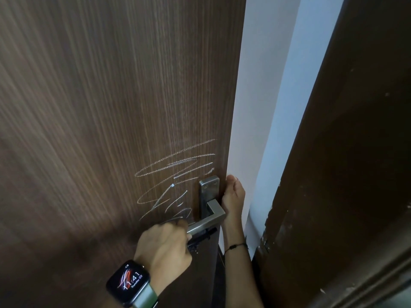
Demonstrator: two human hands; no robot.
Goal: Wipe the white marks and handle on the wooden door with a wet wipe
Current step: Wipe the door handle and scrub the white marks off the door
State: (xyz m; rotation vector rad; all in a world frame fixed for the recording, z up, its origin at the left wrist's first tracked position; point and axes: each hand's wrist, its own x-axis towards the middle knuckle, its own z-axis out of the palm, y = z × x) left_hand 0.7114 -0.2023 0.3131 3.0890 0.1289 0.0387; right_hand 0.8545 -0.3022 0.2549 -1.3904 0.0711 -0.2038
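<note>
The brown wooden door [100, 107] fills the left and middle of the view. White chalk-like scribbles [175, 174] zigzag across it just left of the handle. The steel lever handle [211, 216] sits on its metal plate [208, 190] near the door's right edge. My left hand [164, 243], wearing a smartwatch, is curled around the lever's free end, below the lowest marks. My right hand [233, 196] grips the door's edge beside the plate, with the fingers hidden behind the door. No wet wipe shows in either hand.
A white wall [262, 107] shows through the gap right of the door. A dark brown door frame [355, 152] with chipped paint stands at the far right. A dark latch or key part [202, 235] sits under the lever.
</note>
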